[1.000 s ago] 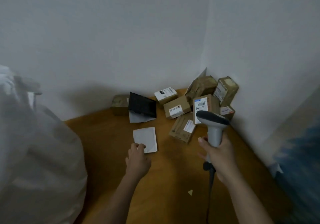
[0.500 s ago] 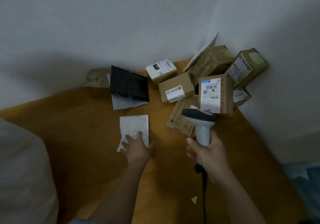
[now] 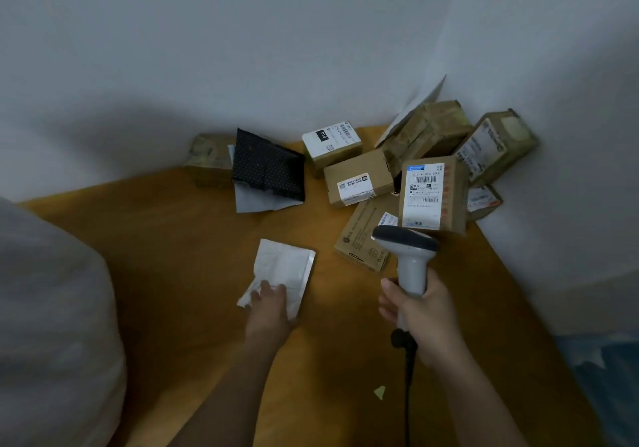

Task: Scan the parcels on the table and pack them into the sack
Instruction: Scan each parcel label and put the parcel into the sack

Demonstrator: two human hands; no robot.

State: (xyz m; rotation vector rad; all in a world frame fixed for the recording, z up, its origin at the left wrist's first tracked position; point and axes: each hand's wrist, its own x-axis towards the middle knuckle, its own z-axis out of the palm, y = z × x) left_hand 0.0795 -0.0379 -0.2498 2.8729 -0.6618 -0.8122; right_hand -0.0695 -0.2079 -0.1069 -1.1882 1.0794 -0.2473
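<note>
Nearest, at the left edge, a grey-white sack (image 3: 52,325), bulging, beside the wooden table (image 3: 173,273). On the tabletop near the front, a small yellowish scrap (image 3: 379,392), just left of the black cable (image 3: 409,370) hanging from the scanner.

Left hand (image 3: 269,311) laid on the near corner of a flat white envelope (image 3: 285,268), fingers curled over its crumpled edge; whether gripping or only pressing, impossible to tell. Envelope flat on the table, well apart from the sack.

Right hand (image 3: 420,318) wrapped round the handle of a grey scanner (image 3: 408,249), head raised and aimed toward the boxes.

Just beyond the scanner head, a flat brown box (image 3: 363,239) lying on the table, and above it an upright box with a large white label (image 3: 428,194), barcode facing the camera. Left of that, a brown box with a small label (image 3: 358,182), and behind it a white-topped box (image 3: 332,142).

Further left, a black dotted pouch (image 3: 268,170) tilted over a grey sheet (image 3: 257,201), with a dull brown box (image 3: 209,159) against the wall.

In the far corner, a crumpled tan parcel (image 3: 427,132), a taped box with a side label (image 3: 498,145) leaning on the right wall, and a small box (image 3: 482,201) beneath it.
</note>
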